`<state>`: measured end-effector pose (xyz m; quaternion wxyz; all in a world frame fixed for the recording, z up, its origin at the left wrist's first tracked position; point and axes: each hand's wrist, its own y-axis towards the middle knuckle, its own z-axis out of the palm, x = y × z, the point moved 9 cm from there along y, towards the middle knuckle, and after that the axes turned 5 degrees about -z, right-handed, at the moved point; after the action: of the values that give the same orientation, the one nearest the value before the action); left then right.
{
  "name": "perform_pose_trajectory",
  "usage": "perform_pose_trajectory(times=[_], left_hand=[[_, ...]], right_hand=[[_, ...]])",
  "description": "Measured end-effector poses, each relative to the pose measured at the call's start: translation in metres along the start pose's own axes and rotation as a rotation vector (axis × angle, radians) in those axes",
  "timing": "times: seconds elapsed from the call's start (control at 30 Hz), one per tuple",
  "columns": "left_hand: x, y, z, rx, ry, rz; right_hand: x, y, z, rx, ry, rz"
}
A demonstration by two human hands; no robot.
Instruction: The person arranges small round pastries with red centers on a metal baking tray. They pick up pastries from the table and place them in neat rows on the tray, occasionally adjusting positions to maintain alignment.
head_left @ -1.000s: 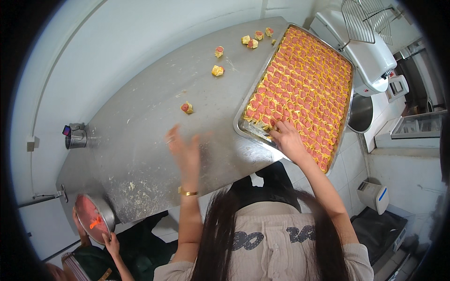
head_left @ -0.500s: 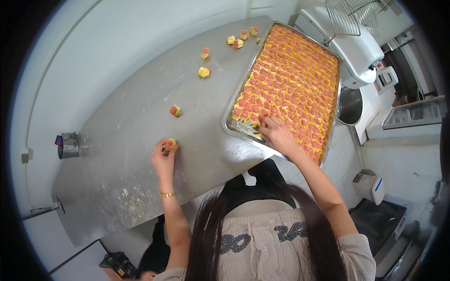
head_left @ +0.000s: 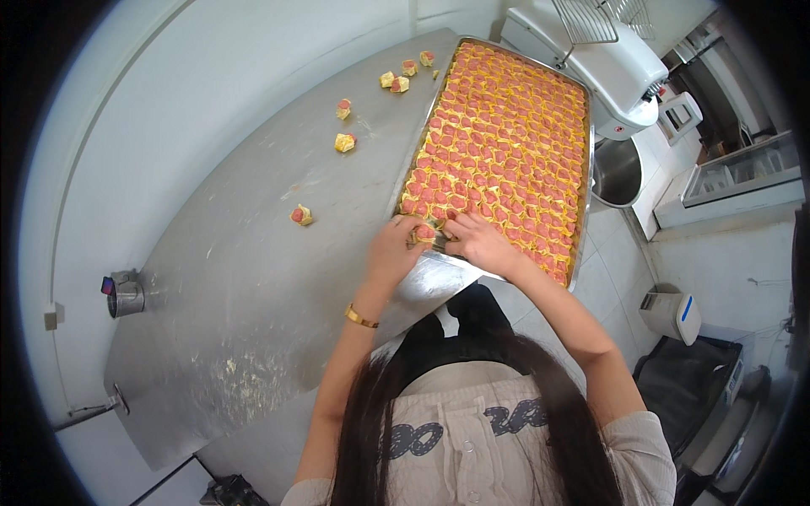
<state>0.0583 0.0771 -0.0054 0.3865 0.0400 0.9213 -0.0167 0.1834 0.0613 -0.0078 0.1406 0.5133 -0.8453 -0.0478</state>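
Observation:
A large metal tray (head_left: 582, 222) holds dense rows of open-topped dumplings (head_left: 506, 143), with yellow wrappers and pink filling. Over its near left corner, my left hand (head_left: 395, 257) pinches a single dumpling (head_left: 423, 234) between thumb and fingers. My right hand (head_left: 483, 244) is at the nearest row, just right of that dumpling, its fingers bent and drawn together. Whatever lies under those right fingertips is hidden. On the steel table to the left, one loose dumpling (head_left: 301, 215) rests apart from the others.
More loose dumplings (head_left: 344, 142) are scattered toward the far end of the steel table (head_left: 253, 278). A small metal cup (head_left: 126, 295) stands at the left edge. Beyond the tray are a white machine (head_left: 603, 76) and a round steel bowl (head_left: 618, 173).
My left hand has carried its dumpling from the table rightward to the tray corner, close to my right hand. The right hand stays at the near row. The view has shifted slightly.

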Motion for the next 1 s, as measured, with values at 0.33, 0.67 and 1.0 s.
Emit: perform_pose_trajectory(times=[0.33,0.67,1.0], left_hand=[[0.024,-0.025,-0.044,-0.098,-0.176,-0.119],[0.009,-0.023,-0.028,0.005,-0.117,-0.042],[-0.011,0.014,0.029,0.194,0.084,0.017]], right_hand=[[0.001,0.01,0.023,0.298,-0.153,-0.309],[-0.005,0.014,0.017,0.213,-0.126,-0.357],[-0.021,0.006,-0.003,0.122,0.065,-0.11]])
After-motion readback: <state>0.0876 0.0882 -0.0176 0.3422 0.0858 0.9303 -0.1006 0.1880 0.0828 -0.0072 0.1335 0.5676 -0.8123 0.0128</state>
